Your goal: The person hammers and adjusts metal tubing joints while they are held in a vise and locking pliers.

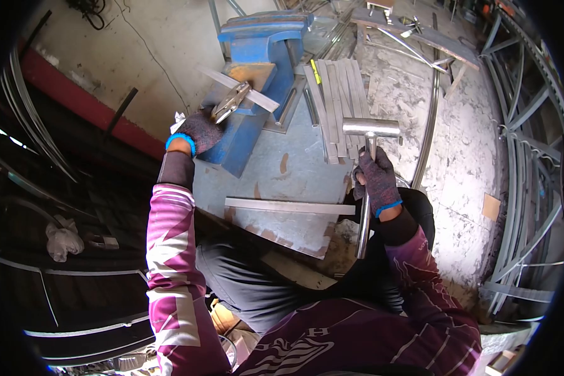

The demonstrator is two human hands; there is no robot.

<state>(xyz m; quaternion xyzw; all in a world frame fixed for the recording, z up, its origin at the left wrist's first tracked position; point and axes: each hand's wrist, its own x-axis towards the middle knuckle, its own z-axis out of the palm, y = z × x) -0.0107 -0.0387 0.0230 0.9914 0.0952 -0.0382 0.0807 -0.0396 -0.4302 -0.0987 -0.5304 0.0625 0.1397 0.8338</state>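
My left hand (200, 133), in a speckled knit glove with a blue cuff, is wrapped around the handles of shiny metal pliers (233, 100). Their jaws pinch a flat, straight metal strip (263, 101), which lies crosswise over the rust-browned block of the blue vise (235, 141), at the tabletop's left edge. My right fingers are clenched around the smooth round handle of a hammer (371, 127), its steel head a polished cylinder, held beside the tabletop's right edge. Along that edge lie dull grey strips (337, 106), overlapping, with a yellow marker (316, 72) at their far end. Another strip (288, 205) lies near the front edge of the rust-patched sheet-metal tabletop (282, 178).
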